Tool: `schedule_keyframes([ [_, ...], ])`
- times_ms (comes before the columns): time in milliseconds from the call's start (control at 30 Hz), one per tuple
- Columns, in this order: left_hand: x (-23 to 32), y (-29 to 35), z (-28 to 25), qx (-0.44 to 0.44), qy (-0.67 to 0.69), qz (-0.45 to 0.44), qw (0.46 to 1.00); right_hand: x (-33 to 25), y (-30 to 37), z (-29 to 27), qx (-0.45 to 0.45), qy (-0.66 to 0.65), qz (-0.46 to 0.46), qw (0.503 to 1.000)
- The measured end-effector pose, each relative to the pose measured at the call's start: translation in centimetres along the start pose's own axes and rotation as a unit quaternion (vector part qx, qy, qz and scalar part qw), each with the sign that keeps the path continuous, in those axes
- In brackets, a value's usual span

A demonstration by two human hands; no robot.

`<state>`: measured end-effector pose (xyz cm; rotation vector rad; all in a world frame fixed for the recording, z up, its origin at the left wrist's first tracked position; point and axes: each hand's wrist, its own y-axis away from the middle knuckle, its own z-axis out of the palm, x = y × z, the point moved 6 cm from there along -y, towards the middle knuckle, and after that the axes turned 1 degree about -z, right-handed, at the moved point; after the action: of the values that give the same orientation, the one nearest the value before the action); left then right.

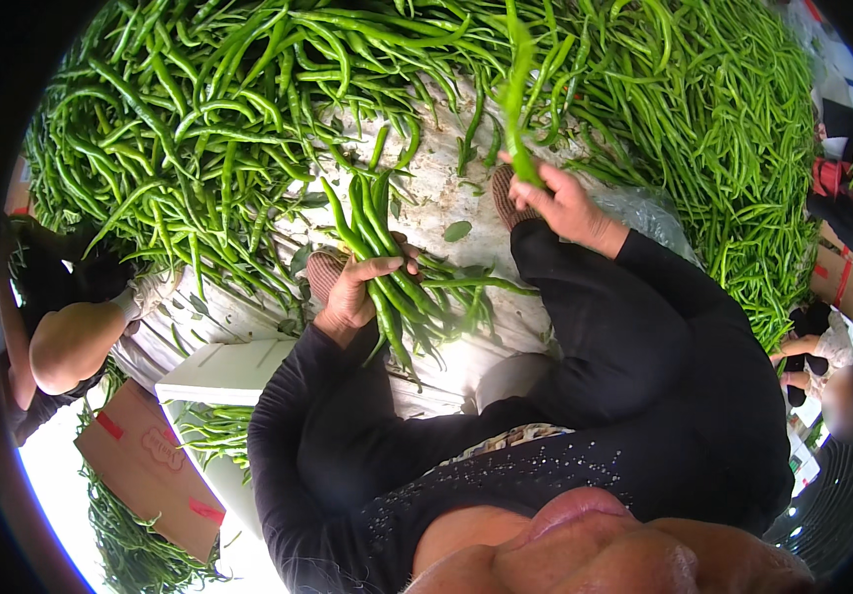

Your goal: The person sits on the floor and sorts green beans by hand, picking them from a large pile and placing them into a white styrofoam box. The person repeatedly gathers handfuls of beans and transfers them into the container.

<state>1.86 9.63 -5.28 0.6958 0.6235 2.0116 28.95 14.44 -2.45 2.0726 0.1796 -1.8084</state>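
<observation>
My left hand (350,290) is closed round a bunch of long green chili peppers (371,220), its thumb lying across them. The peppers stick out above and below the fist. Farther right, my raised right hand (573,210) pinches a bright green chili pepper (518,94), smeared by motion, which points away from me. Whether it is one pepper or more, I cannot tell. Several loose peppers (476,282) lie just right of the bunch, between my feet.
A large pile of green chili peppers (238,119) curves round the far side on a stained white sheet (446,213). To my left are a white foam box (218,371) with peppers inside, a cardboard piece (149,460) and another person's knee (72,342). More people (847,193) are at the right.
</observation>
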Motion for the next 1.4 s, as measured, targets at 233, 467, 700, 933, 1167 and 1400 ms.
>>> schedule_keyframes([
  [233, 0.9, 0.0, 0.7, 0.003, -0.017, 0.044, 0.999, -2.5, -2.0, 5.9, -0.143, 0.144, -0.119, 0.972],
  [467, 1.3, 0.5, -2.7, 0.09, 0.041, 0.064, 0.993, 0.0, -2.0, 8.8, -0.242, 0.162, -0.091, 0.952],
  [700, 1.8, 0.5, 2.6, 0.116, -0.096, 0.18, 0.972, -1.7, -5.1, 14.7, -0.155, -0.066, 0.041, 0.985],
  [933, 1.9, 0.7, 1.0, 0.166, -0.155, 0.126, 0.966, 0.7, -4.5, 12.6, -0.308, -0.034, 0.142, 0.94],
  [1167, 1.7, 0.3, 0.1, 0.184, -0.144, 0.094, 0.968, 14.6, -1.7, 11.8, -0.292, 0.412, -0.089, 0.858],
  [1400, 1.8, 1.2, -0.1, 0.153, -0.151, 0.097, 0.972, 12.7, 3.1, 15.1, -0.551, 0.121, -0.038, 0.825],
])
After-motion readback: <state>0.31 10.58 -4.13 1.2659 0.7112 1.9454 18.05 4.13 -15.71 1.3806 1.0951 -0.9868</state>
